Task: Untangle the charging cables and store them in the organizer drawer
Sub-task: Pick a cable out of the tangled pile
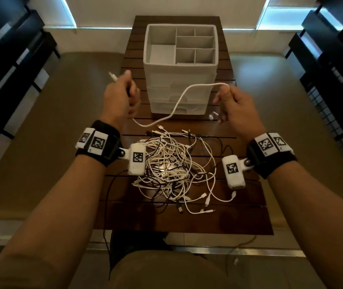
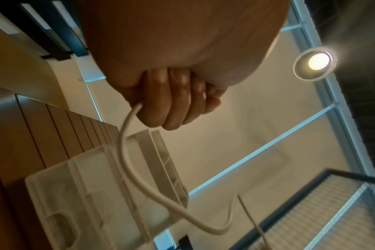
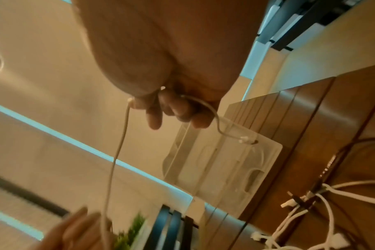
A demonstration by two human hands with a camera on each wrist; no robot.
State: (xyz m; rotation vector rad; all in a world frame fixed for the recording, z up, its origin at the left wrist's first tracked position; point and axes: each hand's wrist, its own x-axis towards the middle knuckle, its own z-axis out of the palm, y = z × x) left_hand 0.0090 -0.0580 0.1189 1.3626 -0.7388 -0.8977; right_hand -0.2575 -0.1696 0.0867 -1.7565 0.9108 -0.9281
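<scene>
Cable tangle (image 1: 172,170) at the bench's near edge; my left hand (image 1: 120,97) and right hand (image 1: 235,105) each grip one white cable (image 1: 179,101). Its dangling plug could snag the pile.

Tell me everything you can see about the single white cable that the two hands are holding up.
The white cable is thin, round and smooth, apparently plastic-coated. It hangs slack in the air before the organizer, above the tangled pile. The left hand grips one end, whose white plug sticks out past the fingers. The right hand pinches the other part; a short tail with a small white plug dangles below it. It looks free of the pile.
</scene>
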